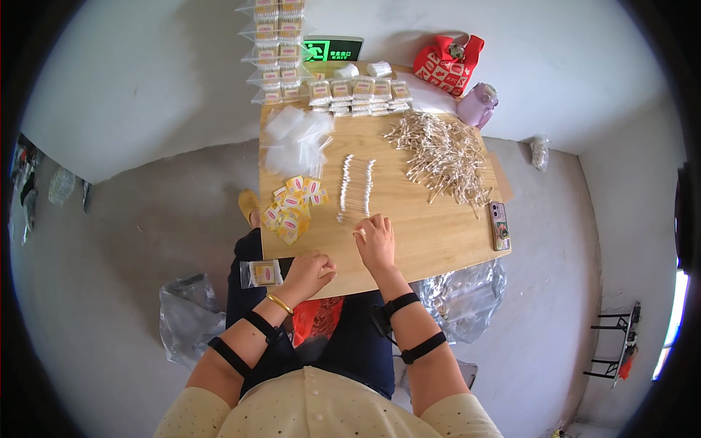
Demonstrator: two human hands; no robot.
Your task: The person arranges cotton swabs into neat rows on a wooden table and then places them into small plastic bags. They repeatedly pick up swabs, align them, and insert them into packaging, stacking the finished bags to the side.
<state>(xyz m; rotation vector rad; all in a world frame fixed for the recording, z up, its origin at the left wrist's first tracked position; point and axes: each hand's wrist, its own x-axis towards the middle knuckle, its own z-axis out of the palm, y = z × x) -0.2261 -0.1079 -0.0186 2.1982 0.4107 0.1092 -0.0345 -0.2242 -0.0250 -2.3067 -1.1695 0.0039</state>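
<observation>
A neat row of cotton swabs [357, 186] lies side by side in the middle of the wooden table. At the row's near end is my right hand [376, 241], its fingers pinched on a cotton swab whose white tip shows by the fingertips. My left hand [310, 274] rests closed at the table's near edge, fingers curled in; whatever it holds, if anything, is hidden. Beside its wrist lies a clear packet of cotton swabs [264, 274] with a yellow card. Yellow and white cards [292, 210] are scattered left of the row.
A big loose heap of cotton swabs [445, 157] covers the right side. Clear bags [296, 139] lie at the left, filled packets [361, 91] at the back. A phone [500, 226], lilac jug [478, 104] and red bag [449, 62] stand or lie along the right.
</observation>
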